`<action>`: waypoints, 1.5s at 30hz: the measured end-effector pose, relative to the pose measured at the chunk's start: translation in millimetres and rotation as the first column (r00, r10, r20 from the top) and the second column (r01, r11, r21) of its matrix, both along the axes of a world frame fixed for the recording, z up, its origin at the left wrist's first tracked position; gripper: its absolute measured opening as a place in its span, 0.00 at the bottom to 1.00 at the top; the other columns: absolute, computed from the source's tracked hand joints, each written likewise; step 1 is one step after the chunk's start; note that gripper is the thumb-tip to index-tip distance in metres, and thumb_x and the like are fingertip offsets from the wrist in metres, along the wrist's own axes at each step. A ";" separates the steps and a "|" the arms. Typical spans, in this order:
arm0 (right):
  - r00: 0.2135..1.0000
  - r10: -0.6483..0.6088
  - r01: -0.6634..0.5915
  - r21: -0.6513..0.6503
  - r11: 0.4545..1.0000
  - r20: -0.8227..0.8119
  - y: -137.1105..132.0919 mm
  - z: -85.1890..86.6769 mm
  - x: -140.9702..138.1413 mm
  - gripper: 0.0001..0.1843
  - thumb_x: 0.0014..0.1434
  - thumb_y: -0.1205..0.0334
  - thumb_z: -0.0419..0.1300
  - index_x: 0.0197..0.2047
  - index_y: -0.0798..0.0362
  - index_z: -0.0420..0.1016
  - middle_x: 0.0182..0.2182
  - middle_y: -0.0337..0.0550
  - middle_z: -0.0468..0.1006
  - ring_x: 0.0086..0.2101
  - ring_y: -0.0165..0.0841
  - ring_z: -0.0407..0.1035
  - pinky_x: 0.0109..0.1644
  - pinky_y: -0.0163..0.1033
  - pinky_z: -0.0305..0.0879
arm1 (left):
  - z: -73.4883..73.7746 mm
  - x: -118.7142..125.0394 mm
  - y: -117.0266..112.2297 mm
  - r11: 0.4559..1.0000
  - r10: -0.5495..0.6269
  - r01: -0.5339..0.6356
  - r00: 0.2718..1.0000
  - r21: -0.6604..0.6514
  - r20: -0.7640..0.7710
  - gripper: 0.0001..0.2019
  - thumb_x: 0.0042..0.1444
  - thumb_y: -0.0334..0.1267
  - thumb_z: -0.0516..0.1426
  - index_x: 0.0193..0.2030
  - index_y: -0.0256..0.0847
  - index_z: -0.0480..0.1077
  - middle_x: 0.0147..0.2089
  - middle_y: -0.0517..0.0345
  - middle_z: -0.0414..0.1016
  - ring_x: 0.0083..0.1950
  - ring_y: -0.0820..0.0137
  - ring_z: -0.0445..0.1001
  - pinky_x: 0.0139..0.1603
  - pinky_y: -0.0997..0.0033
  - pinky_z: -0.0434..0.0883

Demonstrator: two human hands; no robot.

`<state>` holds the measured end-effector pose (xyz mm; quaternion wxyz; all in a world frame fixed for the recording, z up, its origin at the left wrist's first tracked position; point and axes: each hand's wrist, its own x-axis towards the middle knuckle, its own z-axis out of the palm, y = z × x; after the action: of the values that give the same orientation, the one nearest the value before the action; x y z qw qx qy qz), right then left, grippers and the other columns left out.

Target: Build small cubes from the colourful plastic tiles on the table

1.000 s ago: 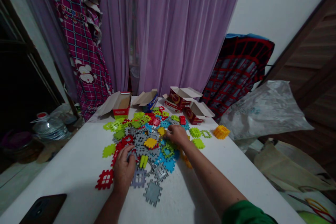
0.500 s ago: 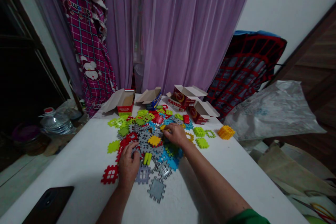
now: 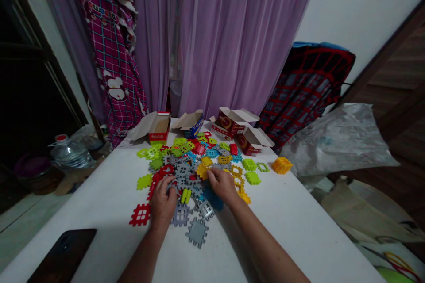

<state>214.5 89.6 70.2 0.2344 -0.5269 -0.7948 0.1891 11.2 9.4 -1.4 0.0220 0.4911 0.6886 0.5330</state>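
A loose heap of interlocking plastic tiles in several colours covers the middle of the white table. My right hand pinches the edge of a yellow tile over the heap, thumb and fingertips together. On the heap's left side rests my left hand, thumb apart from its bent fingers, beside red tiles; no piece shows in it. Near it lie two lime-green sticks, a purple-grey window tile and a grey square tile. Blue tiles sit partly beneath my right hand.
Opened cardboard boxes, one red, one blue and dark red ones, stand along the back edge. A yellow stack and green tiles lie right. A phone is front left.
My right hand has shifted slightly down and now grips a yellow tile. More yellow tiles show to its right. My left hand stays almost in place.
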 end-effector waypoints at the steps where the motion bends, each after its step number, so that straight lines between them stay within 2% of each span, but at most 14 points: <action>1: 0.997 -0.048 0.046 -0.036 0.998 -0.052 0.9 -2.8 7.8 0.22 0.66 0.51 0.47 0.32 0.50 0.78 0.27 0.40 0.78 0.30 0.34 0.71 0.33 0.35 0.57 | 0.2 -0.1 0.0 1.000 0.001 -0.001 1.000 -0.001 0.004 0.16 0.55 0.38 0.51 0.46 0.43 0.76 0.49 0.51 0.79 0.53 0.60 0.76 0.58 0.57 0.72; 5: 0.969 -0.130 0.099 -0.157 0.983 -0.208 2.4 -15.1 35.1 0.23 0.63 0.50 0.47 0.28 0.51 0.76 0.25 0.39 0.77 0.29 0.34 0.71 0.32 0.35 0.59 | 2.9 -0.8 -0.9 1.000 -0.017 0.017 1.000 -0.001 0.009 0.16 0.55 0.37 0.51 0.46 0.44 0.76 0.49 0.52 0.79 0.52 0.62 0.76 0.58 0.60 0.72; 8: 0.971 -0.131 0.102 -0.147 0.984 -0.199 0.3 -18.0 48.4 0.23 0.63 0.49 0.47 0.27 0.51 0.76 0.25 0.40 0.78 0.29 0.34 0.72 0.32 0.35 0.61 | 5.2 -1.1 -1.6 1.000 -0.028 0.028 1.000 -0.009 0.006 0.16 0.56 0.38 0.50 0.47 0.43 0.76 0.50 0.52 0.79 0.53 0.62 0.76 0.58 0.61 0.72; 10: 0.979 -0.148 0.139 -0.074 0.988 -0.139 -1.4 -15.0 59.0 0.22 0.63 0.48 0.48 0.30 0.49 0.78 0.27 0.41 0.80 0.30 0.34 0.73 0.33 0.35 0.62 | 5.4 -1.1 -1.7 1.000 -0.023 0.023 1.000 -0.022 0.007 0.17 0.56 0.39 0.50 0.47 0.43 0.76 0.50 0.51 0.79 0.53 0.61 0.76 0.57 0.60 0.72; 12: 0.972 -0.217 0.224 0.068 0.972 -0.091 -2.6 -9.8 75.7 0.21 0.63 0.48 0.50 0.33 0.48 0.80 0.31 0.42 0.82 0.33 0.35 0.73 0.35 0.36 0.63 | 4.2 -1.2 -1.4 1.000 -0.010 0.010 1.000 -0.028 0.007 0.16 0.56 0.39 0.50 0.46 0.43 0.76 0.50 0.52 0.79 0.53 0.61 0.76 0.57 0.60 0.72; 14: 0.941 -0.323 0.337 0.216 0.916 -0.098 -4.4 -6.0 100.0 0.21 0.63 0.48 0.50 0.37 0.48 0.82 0.37 0.45 0.82 0.34 0.34 0.73 0.37 0.35 0.64 | 2.4 -1.6 -0.8 1.000 0.003 -0.003 1.000 -0.030 0.005 0.16 0.56 0.39 0.51 0.46 0.44 0.76 0.50 0.53 0.79 0.53 0.61 0.75 0.57 0.60 0.71; 16: 0.897 -0.426 0.441 0.313 0.842 -0.119 -9.3 -6.9 128.9 0.23 0.64 0.47 0.49 0.40 0.49 0.83 0.40 0.45 0.82 0.30 0.31 0.72 0.34 0.35 0.63 | 0.8 -2.2 -0.1 0.999 0.004 -0.004 1.000 -0.035 0.002 0.16 0.56 0.39 0.51 0.47 0.44 0.75 0.51 0.53 0.78 0.54 0.61 0.75 0.58 0.60 0.71; 19: 0.852 -0.522 0.484 0.410 0.773 -0.021 -24.7 -18.0 167.9 0.24 0.65 0.48 0.49 0.43 0.49 0.84 0.40 0.45 0.81 0.30 0.29 0.71 0.31 0.33 0.59 | 0.6 -3.1 0.9 0.999 -0.005 0.005 1.000 -0.037 -0.009 0.16 0.56 0.39 0.51 0.47 0.45 0.75 0.51 0.53 0.78 0.54 0.62 0.75 0.58 0.60 0.71; 22: 0.819 -0.533 0.425 0.401 0.812 0.212 -43.3 -33.4 187.8 0.20 0.65 0.52 0.51 0.46 0.48 0.83 0.43 0.46 0.81 0.38 0.33 0.73 0.32 0.34 0.59 | 2.3 -3.5 1.3 0.999 -0.011 0.010 1.000 -0.039 -0.017 0.16 0.56 0.39 0.51 0.47 0.45 0.75 0.50 0.54 0.78 0.53 0.62 0.75 0.58 0.61 0.71; 24: 0.817 -0.472 0.369 0.330 0.869 0.331 -51.7 -40.5 190.2 0.18 0.65 0.52 0.53 0.46 0.47 0.82 0.46 0.46 0.80 0.42 0.35 0.73 0.35 0.34 0.62 | 3.5 -3.3 0.8 0.999 -0.006 0.006 1.000 -0.053 -0.014 0.15 0.56 0.40 0.51 0.47 0.45 0.75 0.50 0.54 0.78 0.53 0.62 0.75 0.57 0.60 0.71; 26: 0.828 -0.430 0.350 0.268 0.898 0.360 -55.1 -43.6 188.3 0.18 0.64 0.49 0.56 0.48 0.49 0.80 0.49 0.46 0.79 0.45 0.37 0.73 0.40 0.36 0.64 | 4.2 -3.3 -0.1 0.997 0.009 -0.009 1.000 -0.072 -0.007 0.16 0.56 0.40 0.51 0.47 0.45 0.75 0.51 0.54 0.78 0.53 0.61 0.75 0.56 0.60 0.71; 30: 0.817 -0.463 0.416 0.204 0.886 0.343 -53.4 -44.0 184.3 0.20 0.61 0.50 0.60 0.50 0.55 0.77 0.47 0.50 0.80 0.47 0.40 0.72 0.48 0.39 0.64 | 5.0 -3.8 -1.6 0.996 0.020 -0.020 1.000 -0.091 0.000 0.16 0.56 0.41 0.51 0.47 0.45 0.75 0.51 0.53 0.78 0.53 0.60 0.75 0.56 0.58 0.71; 38: 0.820 -0.526 0.486 0.212 0.848 0.224 -42.1 -51.6 178.3 0.18 0.60 0.52 0.60 0.48 0.55 0.76 0.43 0.48 0.79 0.45 0.39 0.71 0.48 0.40 0.62 | 9.2 -3.9 -1.3 0.995 0.006 -0.005 1.000 -0.100 0.011 0.16 0.55 0.41 0.52 0.48 0.45 0.75 0.51 0.53 0.77 0.53 0.61 0.75 0.56 0.60 0.71; 45: 0.842 -0.498 0.454 0.225 0.862 0.209 -42.7 -45.6 164.8 0.15 0.60 0.50 0.61 0.42 0.53 0.77 0.44 0.48 0.78 0.45 0.39 0.69 0.48 0.40 0.61 | 11.9 -2.3 -2.7 0.993 0.002 -0.002 1.000 -0.116 -0.004 0.17 0.56 0.41 0.51 0.48 0.44 0.75 0.53 0.51 0.77 0.55 0.58 0.74 0.58 0.56 0.70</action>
<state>379.2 46.9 24.6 0.2112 -0.7068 -0.6750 -0.0132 8.8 6.7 10.6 0.0486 0.4892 0.7190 0.4913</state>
